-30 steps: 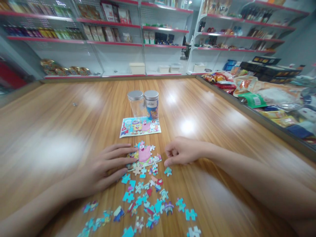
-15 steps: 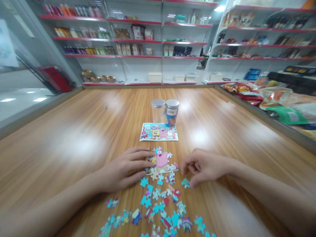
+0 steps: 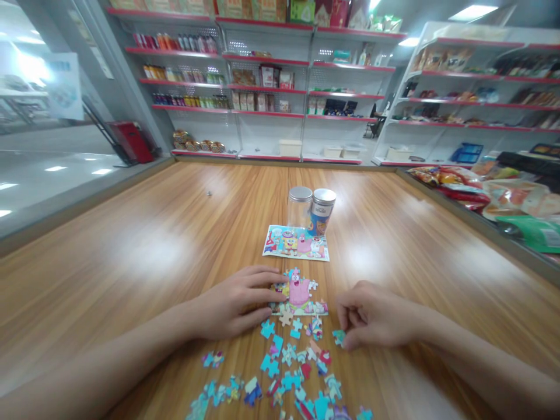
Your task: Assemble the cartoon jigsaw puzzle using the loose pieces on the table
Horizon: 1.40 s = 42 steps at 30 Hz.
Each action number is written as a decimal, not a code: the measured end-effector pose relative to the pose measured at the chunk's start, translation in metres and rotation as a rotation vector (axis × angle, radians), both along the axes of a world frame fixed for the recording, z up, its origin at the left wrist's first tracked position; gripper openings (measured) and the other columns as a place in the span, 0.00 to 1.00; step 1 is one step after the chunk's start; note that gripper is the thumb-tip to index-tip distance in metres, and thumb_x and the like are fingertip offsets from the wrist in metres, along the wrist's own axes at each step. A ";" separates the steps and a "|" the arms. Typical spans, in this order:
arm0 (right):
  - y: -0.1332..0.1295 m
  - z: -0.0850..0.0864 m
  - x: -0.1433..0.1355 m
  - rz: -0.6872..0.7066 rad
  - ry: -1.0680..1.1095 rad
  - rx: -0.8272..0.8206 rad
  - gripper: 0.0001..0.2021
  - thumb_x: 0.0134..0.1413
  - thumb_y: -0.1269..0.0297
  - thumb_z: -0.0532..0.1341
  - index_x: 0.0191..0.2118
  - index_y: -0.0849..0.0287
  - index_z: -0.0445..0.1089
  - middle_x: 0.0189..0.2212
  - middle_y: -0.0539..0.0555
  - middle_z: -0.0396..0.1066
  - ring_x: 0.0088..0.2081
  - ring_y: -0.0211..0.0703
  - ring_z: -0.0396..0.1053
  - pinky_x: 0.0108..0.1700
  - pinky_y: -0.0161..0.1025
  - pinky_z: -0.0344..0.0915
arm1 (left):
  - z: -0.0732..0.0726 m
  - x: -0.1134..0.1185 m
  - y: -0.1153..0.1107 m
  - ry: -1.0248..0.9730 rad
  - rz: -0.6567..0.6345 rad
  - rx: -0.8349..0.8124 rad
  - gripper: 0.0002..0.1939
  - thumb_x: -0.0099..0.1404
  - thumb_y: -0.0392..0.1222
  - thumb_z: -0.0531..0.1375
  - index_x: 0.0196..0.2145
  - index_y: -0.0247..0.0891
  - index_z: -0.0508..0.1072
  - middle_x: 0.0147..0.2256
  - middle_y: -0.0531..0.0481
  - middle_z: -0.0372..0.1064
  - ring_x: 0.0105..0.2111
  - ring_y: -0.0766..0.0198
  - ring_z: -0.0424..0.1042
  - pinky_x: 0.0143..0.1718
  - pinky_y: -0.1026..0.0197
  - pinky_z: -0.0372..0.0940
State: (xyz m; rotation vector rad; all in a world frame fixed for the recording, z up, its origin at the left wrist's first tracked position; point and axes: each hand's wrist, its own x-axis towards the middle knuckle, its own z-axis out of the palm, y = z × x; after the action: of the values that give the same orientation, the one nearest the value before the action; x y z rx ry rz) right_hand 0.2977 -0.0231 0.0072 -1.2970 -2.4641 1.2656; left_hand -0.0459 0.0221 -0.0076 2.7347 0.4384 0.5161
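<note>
Pink puzzle figure (image 3: 299, 293) lengthwise, head away

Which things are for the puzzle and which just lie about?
For the puzzle:
Flat, partly joined jigsaw with a pink character, partly under the left hand
Loose, mostly blue jigsaw pieces, one beside the right hand
Rectangular, colourful cartoon sheet
Probably: silver-lidded clear jar; silver-lidded blue jar

Just lying about:
Tiny shiny bit
Green plastic packet
Cream rectangular tub

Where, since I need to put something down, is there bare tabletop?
Bare tabletop shows between the picture sheet and the left rim, save one small object; also between the blue jar and the right rim. Between the left hand and right hand, and nearer the camera, it's crowded: joined puzzle, loose pieces.
</note>
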 end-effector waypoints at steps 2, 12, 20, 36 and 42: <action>0.000 -0.001 0.001 0.000 0.010 -0.002 0.15 0.48 0.55 0.73 0.32 0.61 0.74 0.21 0.45 0.67 0.22 0.32 0.64 0.24 0.29 0.56 | -0.001 0.000 0.000 0.008 0.010 0.006 0.21 0.71 0.36 0.57 0.60 0.43 0.71 0.63 0.41 0.64 0.62 0.51 0.64 0.63 0.44 0.65; 0.002 -0.011 0.000 -0.017 0.247 0.121 0.12 0.59 0.58 0.65 0.35 0.63 0.75 0.20 0.47 0.65 0.21 0.31 0.59 0.23 0.29 0.55 | -0.004 0.000 0.002 0.009 0.014 0.001 0.21 0.72 0.37 0.57 0.61 0.44 0.70 0.63 0.41 0.64 0.63 0.51 0.63 0.64 0.43 0.63; -0.010 -0.018 -0.015 0.211 0.225 0.556 0.16 0.65 0.64 0.60 0.55 0.57 0.73 0.22 0.47 0.71 0.22 0.34 0.65 0.27 0.34 0.57 | 0.007 0.002 -0.002 0.025 -0.046 0.072 0.23 0.70 0.40 0.60 0.62 0.47 0.69 0.65 0.43 0.61 0.66 0.47 0.57 0.66 0.39 0.59; -0.012 -0.017 -0.027 0.276 0.170 0.572 0.11 0.68 0.63 0.56 0.47 0.56 0.76 0.25 0.51 0.73 0.25 0.37 0.68 0.29 0.36 0.56 | -0.002 0.019 -0.019 -0.029 0.117 0.138 0.13 0.69 0.45 0.63 0.51 0.45 0.77 0.60 0.45 0.66 0.65 0.44 0.54 0.66 0.35 0.55; -0.012 -0.017 -0.025 0.263 0.195 0.564 0.12 0.66 0.62 0.59 0.50 0.56 0.75 0.23 0.49 0.71 0.23 0.37 0.66 0.28 0.36 0.55 | -0.004 0.019 -0.020 -0.046 0.141 0.049 0.09 0.70 0.45 0.62 0.46 0.42 0.76 0.58 0.45 0.68 0.65 0.46 0.53 0.65 0.38 0.57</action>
State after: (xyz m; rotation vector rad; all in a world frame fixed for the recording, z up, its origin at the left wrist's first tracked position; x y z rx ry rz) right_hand 0.2723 -0.0347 -0.0098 -0.6962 -2.6214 0.6058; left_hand -0.0271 0.0022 -0.0115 2.7448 0.6184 0.6328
